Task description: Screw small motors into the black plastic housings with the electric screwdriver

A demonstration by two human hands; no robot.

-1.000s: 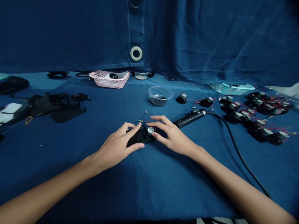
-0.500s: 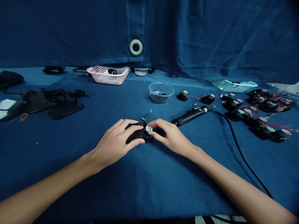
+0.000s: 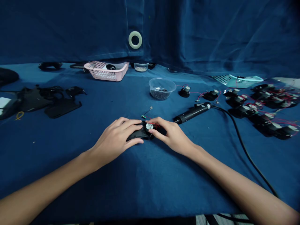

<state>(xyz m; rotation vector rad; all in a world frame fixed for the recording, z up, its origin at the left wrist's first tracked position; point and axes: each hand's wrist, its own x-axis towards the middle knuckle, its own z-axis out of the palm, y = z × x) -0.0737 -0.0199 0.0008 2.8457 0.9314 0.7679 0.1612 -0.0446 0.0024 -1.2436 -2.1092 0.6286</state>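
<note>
Centrally, two hands on a black casing (image 3: 137, 135)

Blue cloth (image 3: 150, 187) covers the table. The left hand (image 3: 113, 134), at the casing's nine o'clock, spreads its fingers over the far side with the thumb along the near edge, clasping it. The right hand (image 3: 174, 136), at three o'clock, is curled tighter, thumb and forefinger pinching a white-topped round part (image 3: 149, 126). The casing's long axis runs nine to three, its round-part end pointing toward three. A small green board (image 3: 143, 116) lies at that part's eleven o'clock.

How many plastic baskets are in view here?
2: a pink basket at the back, left of centre; a teal basket at back right. The curtain may hide others.
</note>
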